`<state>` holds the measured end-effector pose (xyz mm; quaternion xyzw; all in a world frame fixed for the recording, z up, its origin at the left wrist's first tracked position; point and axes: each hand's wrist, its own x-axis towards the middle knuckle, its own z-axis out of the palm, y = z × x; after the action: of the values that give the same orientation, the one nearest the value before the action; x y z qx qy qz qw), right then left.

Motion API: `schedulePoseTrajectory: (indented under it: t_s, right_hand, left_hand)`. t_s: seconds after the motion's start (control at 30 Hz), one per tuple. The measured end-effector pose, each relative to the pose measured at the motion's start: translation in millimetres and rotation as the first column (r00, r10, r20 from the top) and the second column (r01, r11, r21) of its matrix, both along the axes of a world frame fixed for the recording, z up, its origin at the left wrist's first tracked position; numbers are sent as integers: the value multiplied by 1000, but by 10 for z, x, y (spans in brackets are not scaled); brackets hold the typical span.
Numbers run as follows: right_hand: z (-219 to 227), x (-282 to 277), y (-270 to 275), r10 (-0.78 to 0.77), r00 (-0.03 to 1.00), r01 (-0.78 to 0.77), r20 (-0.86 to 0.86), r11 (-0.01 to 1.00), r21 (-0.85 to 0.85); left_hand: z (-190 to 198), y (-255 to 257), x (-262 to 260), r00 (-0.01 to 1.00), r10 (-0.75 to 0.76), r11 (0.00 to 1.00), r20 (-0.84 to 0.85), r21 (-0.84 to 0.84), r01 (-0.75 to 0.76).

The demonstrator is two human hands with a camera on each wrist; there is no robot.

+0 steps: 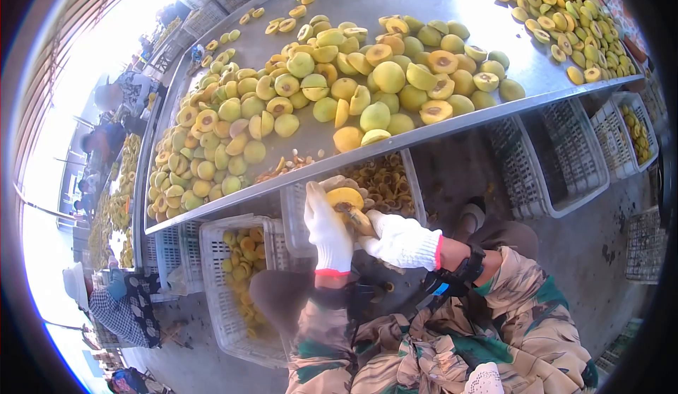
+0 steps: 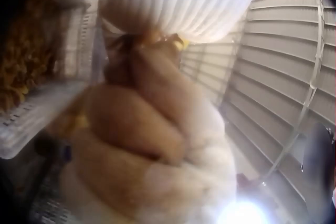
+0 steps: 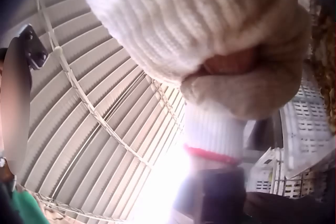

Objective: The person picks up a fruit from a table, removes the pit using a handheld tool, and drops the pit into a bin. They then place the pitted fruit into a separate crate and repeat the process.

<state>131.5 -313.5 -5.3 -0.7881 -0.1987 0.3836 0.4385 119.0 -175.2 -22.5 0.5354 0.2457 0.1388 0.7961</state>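
In the head view my left hand (image 1: 329, 226), in a white knit glove, grips a yellow peach half (image 1: 345, 198) just past the table's near edge. My right hand (image 1: 406, 240), gloved the same way, is close against it. Its fingers curl round a short brown tool-like piece (image 1: 361, 222) that meets the fruit; I cannot tell its kind. In the left wrist view the curled glove fingers (image 2: 142, 134) fill the middle and mostly hide the fruit. The right wrist view shows the right fist (image 3: 236, 50) with a brown bit (image 3: 231, 62) inside it.
Halved peaches (image 1: 300, 66) cover much of the metal table (image 1: 452, 127), with a few loose pits (image 1: 291, 162) near its edge. Below stand a crate (image 1: 417, 182) of brown scraps, a crate (image 1: 212, 281) of yellow halves and a white crate (image 1: 522, 175). Other people work at left.
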Motion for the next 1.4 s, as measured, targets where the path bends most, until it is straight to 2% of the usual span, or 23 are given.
schedulePoseTrajectory:
  t_s: [0.1,0.2,0.33,0.43,0.47,0.53,0.63,0.73,0.83,0.9,0.93,1.0,1.07,1.17,1.27,1.37,1.4]
  right_hand:
    - [65,47,-47,27,940,-7,-341,998,61]
    - [-64,45,-39,75,997,-75,7,997,1]
    - [-50,44,-81,87,990,-81,108,995,-59]
    - [1,51,-75,22,997,-17,-73,997,69]
    - [3,58,-66,14,984,1,-176,996,90]
    - [-24,41,-57,2,924,47,-381,992,120]
    - [-115,4,-67,-7,842,155,-539,961,230]
    - [-7,32,-65,-24,945,54,-326,995,83]
    - [-173,0,-12,16,998,-17,67,1000,11]
    - [-194,23,-24,23,1000,-22,-20,998,54]
    - [-192,43,-35,28,998,-23,-64,997,74]
    - [-137,96,-83,15,950,39,-311,985,169]
    - [-82,114,-117,21,862,134,-506,954,268]
    - [-85,126,-142,79,822,138,-564,933,333]
    - [-100,111,-113,53,912,48,-407,971,236]
    - [-71,92,-111,65,867,64,-494,969,240]
    - [-76,82,-108,75,820,104,-568,955,276]
  left_hand:
    - [-64,-22,0,999,13,984,37,178,-19]
    - [12,40,-4,996,-68,989,-49,129,74]
    - [69,249,14,933,-308,946,-185,49,322]
    - [41,310,-15,929,-369,920,21,-137,368]
    - [50,260,-20,950,-311,906,37,-292,308]
    - [-30,167,-33,972,-233,940,38,-248,235]
    - [-81,54,-36,988,-154,979,18,-130,155]
    - [-130,23,-20,991,-130,990,-3,-58,130]
    - [-116,45,-4,985,-170,985,-33,16,171]
    - [-107,83,-8,975,-211,976,-76,38,214]
    - [-100,111,-6,971,-230,973,-66,-16,229]
    - [-88,157,4,965,-261,959,-40,-124,254]
    - [-50,151,14,972,-232,967,-27,-117,228]
    - [-33,169,32,972,-232,969,-36,-99,228]
    - [-38,243,55,957,-278,958,-80,-91,271]
    - [-18,319,65,926,-361,932,-113,-42,359]
    - [-17,356,80,909,-396,918,-130,-40,394]
